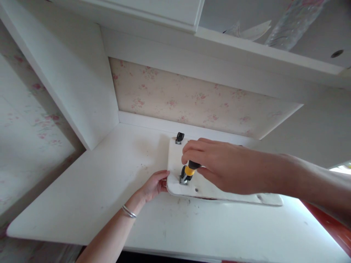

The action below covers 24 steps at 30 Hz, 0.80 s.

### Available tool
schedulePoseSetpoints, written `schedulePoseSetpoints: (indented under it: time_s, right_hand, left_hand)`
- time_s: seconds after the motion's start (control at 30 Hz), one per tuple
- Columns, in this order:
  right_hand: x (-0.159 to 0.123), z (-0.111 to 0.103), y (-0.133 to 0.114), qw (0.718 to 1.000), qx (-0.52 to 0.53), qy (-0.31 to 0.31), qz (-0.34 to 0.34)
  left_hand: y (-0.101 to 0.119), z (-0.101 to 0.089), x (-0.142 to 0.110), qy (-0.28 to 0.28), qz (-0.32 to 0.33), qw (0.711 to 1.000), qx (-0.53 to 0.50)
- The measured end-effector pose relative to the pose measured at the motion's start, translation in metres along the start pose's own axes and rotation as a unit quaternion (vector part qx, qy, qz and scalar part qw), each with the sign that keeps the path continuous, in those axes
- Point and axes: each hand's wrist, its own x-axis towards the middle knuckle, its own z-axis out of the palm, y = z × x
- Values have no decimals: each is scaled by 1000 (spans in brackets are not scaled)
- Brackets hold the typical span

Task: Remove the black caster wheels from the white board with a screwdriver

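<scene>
A white board (175, 157) with rounded corners lies flat on the desk, black caster wheels fixed along its upper face. My right hand (216, 164) is wrapped round a yellow and black screwdriver (189, 170). The tool is tilted, with its tip down at the metal plate of the near-left caster (182, 179). Another caster (179, 138) stands at the board's far-left corner. With thumb on top and fingers at the edge, my left hand (155, 185) grips the board's left end. My right hand and forearm hide much of the board's middle and right.
The board rests on a white desk (131, 157) with small dark marks. A white side panel (74, 73) rises at left. An overhead shelf (246, 44) holds clear plastic wrapping (296, 23). Floral wallpaper (175, 95) covers the back wall. Something red (326, 226) shows at the right edge.
</scene>
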Motion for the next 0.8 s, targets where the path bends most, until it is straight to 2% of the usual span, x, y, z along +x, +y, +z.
schedulePoseSetpoints:
  time_s: [0.13, 0.2, 0.27, 0.37, 0.43, 0.6, 0.67, 0.8]
  right_hand:
    - [6, 2, -3, 993, -61, 40, 98]
    - [7, 7, 0, 987, -101, 49, 119]
    - [5, 9, 4, 991, -89, 45, 91]
    - [0, 6, 6, 999, -11, 27, 15]
    - [-1, 4, 4, 999, 15, 27, 12]
    - [4, 10, -2, 986, -83, 52, 136]
    - [3, 10, -2, 987, -94, 51, 117]
    - [-2, 5, -4, 999, -18, 33, 32]
  left_hand:
    - [0, 0, 0, 1, 2, 1000, 1]
    - [0, -1, 0, 2, 1, 1000, 4]
    - [-1, -1, 0, 2, -1, 1000, 4]
    - [-1, 0, 0, -3, -3, 1000, 3]
    - [0, 1, -1, -6, -3, 1000, 1]
    - [1, 0, -2, -2, -1, 1000, 1]
    - [1, 0, -1, 1, -4, 1000, 2]
    - [0, -1, 0, 2, -4, 1000, -1]
